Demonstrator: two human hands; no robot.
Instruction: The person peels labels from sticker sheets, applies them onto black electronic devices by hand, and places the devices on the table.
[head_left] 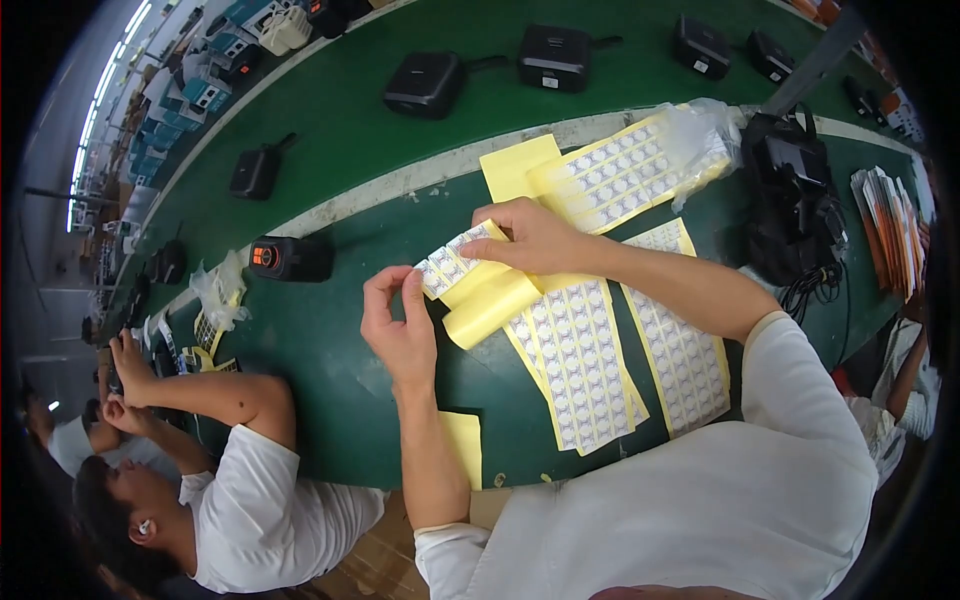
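My right hand (530,238) grips a yellow-backed sheet of small white printed labels (455,258), thumb on top. The sheet's yellow backing (490,308) curls down below the hand. At its left end, the thumb and forefinger of my left hand (402,322) pinch the edge; whether a single label is lifted there I cannot tell. Beneath and beside my hands, more label sheets (580,365) overlap on the green table (350,400). Another label sheet (680,340) lies to the right.
A plastic bag (705,145) covers part of a label stack (620,170). Black devices (555,55) stand on the green belt (340,110); one with an orange front (290,258) stands nearer. A black bag (790,190) with cables lies right. A co-worker (240,500) sits left.
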